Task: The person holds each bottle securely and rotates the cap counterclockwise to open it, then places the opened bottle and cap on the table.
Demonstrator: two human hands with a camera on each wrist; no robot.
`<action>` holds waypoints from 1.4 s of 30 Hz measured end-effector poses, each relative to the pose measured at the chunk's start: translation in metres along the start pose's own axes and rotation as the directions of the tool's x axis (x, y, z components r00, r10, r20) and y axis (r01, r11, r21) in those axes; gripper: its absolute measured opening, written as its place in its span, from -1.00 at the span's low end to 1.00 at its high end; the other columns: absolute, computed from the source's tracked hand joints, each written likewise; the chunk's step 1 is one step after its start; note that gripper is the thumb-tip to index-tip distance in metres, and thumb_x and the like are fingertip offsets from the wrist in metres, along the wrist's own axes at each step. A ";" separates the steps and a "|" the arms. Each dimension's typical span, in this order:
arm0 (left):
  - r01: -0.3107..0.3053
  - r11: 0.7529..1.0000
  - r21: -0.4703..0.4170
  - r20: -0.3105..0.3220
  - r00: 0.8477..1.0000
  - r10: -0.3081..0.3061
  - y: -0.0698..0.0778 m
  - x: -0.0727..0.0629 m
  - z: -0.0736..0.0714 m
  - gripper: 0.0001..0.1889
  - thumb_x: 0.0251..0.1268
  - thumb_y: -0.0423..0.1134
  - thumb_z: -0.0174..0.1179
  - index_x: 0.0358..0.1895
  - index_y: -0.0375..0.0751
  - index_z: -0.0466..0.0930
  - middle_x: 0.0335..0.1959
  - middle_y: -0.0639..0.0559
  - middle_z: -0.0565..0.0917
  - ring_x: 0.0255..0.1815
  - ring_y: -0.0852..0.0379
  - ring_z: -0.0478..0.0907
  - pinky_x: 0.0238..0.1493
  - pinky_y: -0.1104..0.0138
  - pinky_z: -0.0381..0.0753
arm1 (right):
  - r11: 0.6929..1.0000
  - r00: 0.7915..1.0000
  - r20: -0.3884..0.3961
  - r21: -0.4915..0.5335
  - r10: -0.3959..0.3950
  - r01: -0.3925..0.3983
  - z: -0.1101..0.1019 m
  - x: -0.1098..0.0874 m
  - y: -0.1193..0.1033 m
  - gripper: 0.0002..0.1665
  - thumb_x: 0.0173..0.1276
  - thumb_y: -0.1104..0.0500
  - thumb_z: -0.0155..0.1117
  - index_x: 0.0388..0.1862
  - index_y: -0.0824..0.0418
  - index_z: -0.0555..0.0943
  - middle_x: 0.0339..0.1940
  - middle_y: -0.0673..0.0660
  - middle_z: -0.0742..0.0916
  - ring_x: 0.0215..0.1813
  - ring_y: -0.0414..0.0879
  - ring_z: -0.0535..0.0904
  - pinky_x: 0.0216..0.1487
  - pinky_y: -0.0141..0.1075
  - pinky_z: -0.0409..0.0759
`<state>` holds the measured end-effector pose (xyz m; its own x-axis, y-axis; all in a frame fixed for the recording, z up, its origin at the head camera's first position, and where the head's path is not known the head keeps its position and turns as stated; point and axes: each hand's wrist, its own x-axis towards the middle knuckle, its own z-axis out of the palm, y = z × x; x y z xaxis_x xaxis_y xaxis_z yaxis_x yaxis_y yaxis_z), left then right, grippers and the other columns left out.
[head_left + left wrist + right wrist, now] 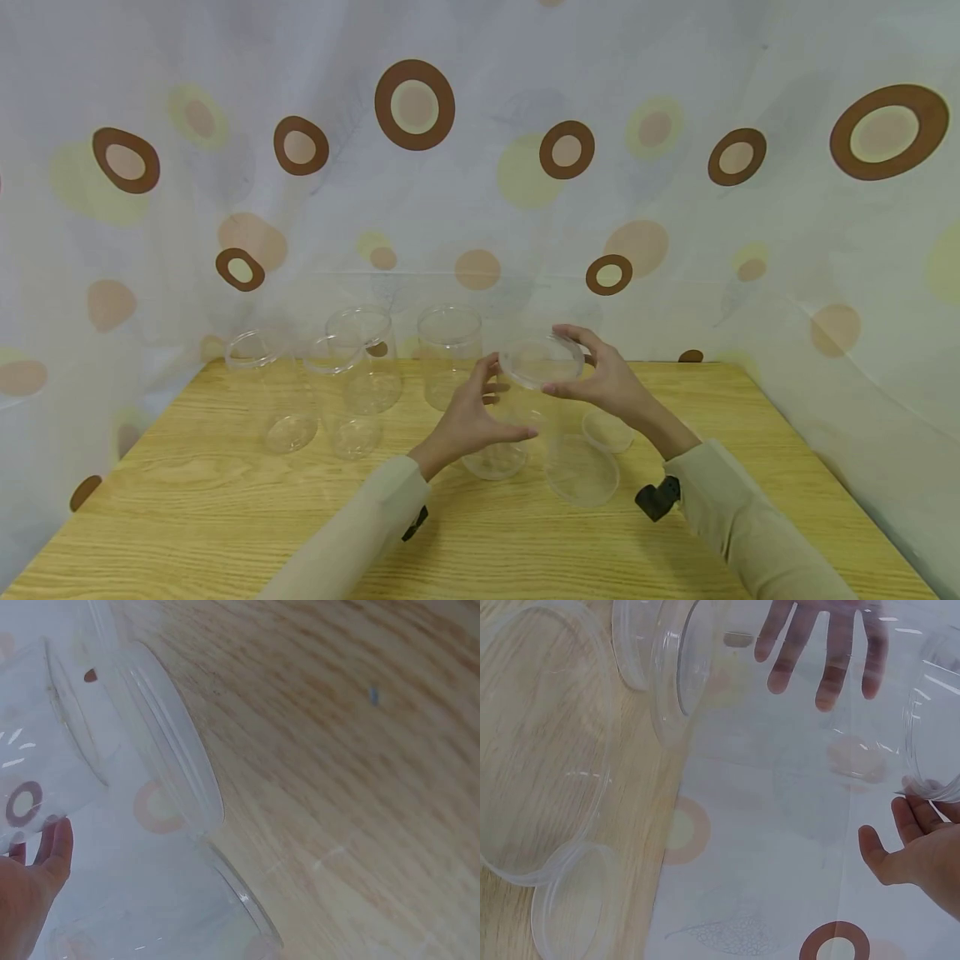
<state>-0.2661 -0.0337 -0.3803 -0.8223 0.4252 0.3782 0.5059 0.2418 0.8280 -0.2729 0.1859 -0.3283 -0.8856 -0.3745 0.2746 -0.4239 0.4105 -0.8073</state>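
A clear cylindrical jar (516, 417) stands between both hands, its round base low and its wide rim high. My right hand (600, 371) pinches the rim from the right, thumb at the front and fingers at the back. Round the jar's left side is my left hand (476, 408), thumb at the front, fingers spread behind. Through the clear wall, the right wrist view shows the left fingers (829, 656). In the left wrist view, the left hand's fingertips (60, 844) lie against the clear wall.
Several more clear jars (448, 367) stand at the back and left of the wooden table (225, 517). Two clear round lids (582, 479) lie right of the jar, one partly behind the other. A patterned curtain (480, 208) hangs behind the table and along its sides.
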 end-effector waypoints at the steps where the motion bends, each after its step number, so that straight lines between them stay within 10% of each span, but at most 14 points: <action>1: -0.004 1.000 -0.005 0.002 1.000 0.004 0.003 -0.001 -0.001 0.02 -0.20 -0.27 0.47 0.37 -0.03 -0.02 0.30 -0.14 0.28 0.19 -0.10 0.39 0.16 0.06 0.43 | 1.000 1.000 0.004 0.004 -0.002 0.002 0.000 0.000 0.000 -0.05 0.04 0.05 0.44 0.38 -0.02 0.17 0.40 0.13 0.24 0.29 0.29 0.25 0.04 0.06 0.49; 17: 0.028 0.998 -0.055 0.000 1.000 -0.028 -0.017 0.001 0.009 0.07 -0.18 -0.02 0.46 0.38 0.33 -0.15 0.34 0.05 0.20 0.27 -0.11 0.31 0.21 -0.07 0.32 | 0.999 0.998 -0.036 0.009 0.046 -0.046 0.011 0.001 -0.003 0.00 0.04 0.00 0.43 0.40 0.03 0.11 0.37 0.16 0.23 0.24 0.22 0.25 0.03 -0.01 0.48; 28: 0.005 1.000 0.017 -0.056 0.998 -0.004 -0.016 0.002 0.008 0.08 -0.20 -0.12 0.48 0.40 0.16 -0.10 0.31 0.04 0.29 0.21 -0.07 0.37 0.17 -0.03 0.37 | 1.000 1.000 -0.020 0.010 0.023 -0.023 0.012 0.001 -0.006 -0.04 0.07 0.03 0.41 0.40 0.05 0.13 0.36 0.19 0.28 0.24 0.25 0.28 0.02 -0.01 0.51; 33: -0.009 1.000 0.014 -0.041 0.999 0.010 0.009 -0.005 0.001 0.02 -0.18 -0.24 0.46 0.37 -0.02 -0.04 0.26 -0.08 0.36 0.20 -0.11 0.37 0.14 0.01 0.41 | 1.000 1.000 -0.011 0.019 0.019 -0.019 0.011 0.001 -0.006 -0.06 0.05 0.04 0.43 0.38 0.02 0.17 0.35 0.17 0.29 0.24 0.29 0.30 -0.07 -0.08 0.56; 42: -0.047 0.999 -0.014 -0.012 0.999 0.047 -0.018 0.002 0.001 0.06 -0.27 -0.09 0.51 0.35 0.24 -0.03 0.16 0.08 0.46 0.10 0.08 0.46 0.05 0.18 0.50 | 0.994 0.996 0.059 0.095 -0.062 0.056 0.005 0.001 -0.003 -0.10 0.07 0.12 0.42 0.37 0.01 0.19 0.37 0.13 0.29 0.29 0.21 0.29 0.06 -0.03 0.48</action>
<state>-0.2766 -0.0365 -0.3943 -0.8007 0.4256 0.4216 0.5405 0.2097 0.8148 -0.2715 0.1806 -0.3281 -0.8452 -0.4473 0.2926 -0.4527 0.3079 -0.8368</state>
